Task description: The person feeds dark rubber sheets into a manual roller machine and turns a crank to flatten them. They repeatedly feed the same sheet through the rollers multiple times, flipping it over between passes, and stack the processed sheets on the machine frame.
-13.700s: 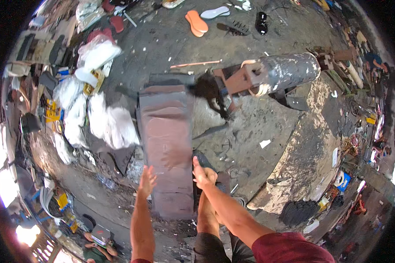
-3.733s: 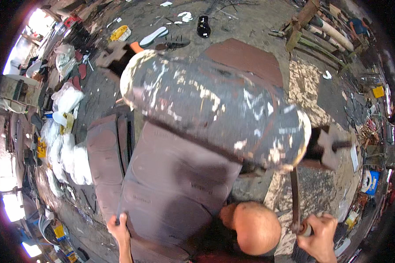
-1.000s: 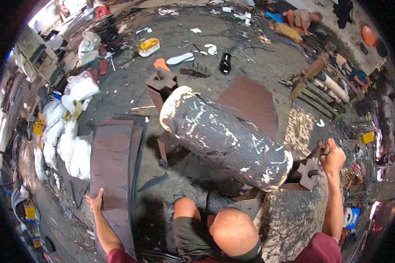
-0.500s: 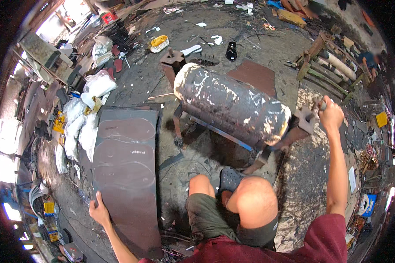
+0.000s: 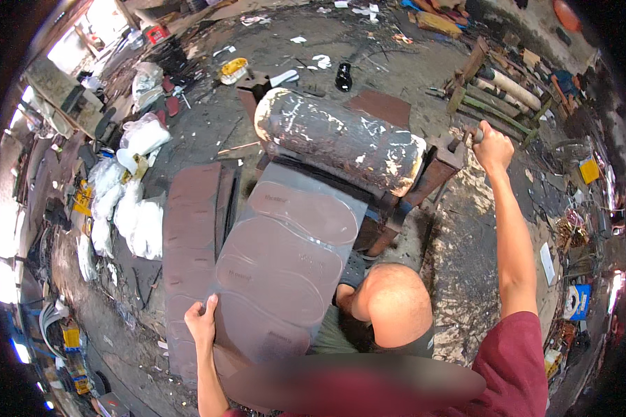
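My left hand [image 5: 203, 320] holds the left edge of a dark brown sole sheet [image 5: 278, 278], thumb on top. The sheet carries shoe-sole outlines and lies slanted over my lap. Its far edge meets the near side of a large dark roller [image 5: 341, 139] patched with flaking cream; whether it runs underneath is hidden. My right hand [image 5: 494, 147], arm stretched out, is closed round the crank handle [image 5: 477, 136] at the right end of the roller's frame [image 5: 438, 163]. A stack of similar brown sheets [image 5: 191, 250] lies on the floor to the left.
Clear plastic bags [image 5: 139, 222] and scraps litter the left side. A wooden rack with rolls [image 5: 501, 97] stands at the far right. Beyond the roller are a flat brown sheet [image 5: 382, 108], a black sole [image 5: 343, 76] and a yellow-and-white container [image 5: 234, 69]. My bent knee [image 5: 396, 299] is close to the frame.
My left hand has shifted the sole sheet rightward off the stack and up to the roller, uncovering the sheets beneath. My right hand stays on the crank handle. The whole view has shifted slightly.
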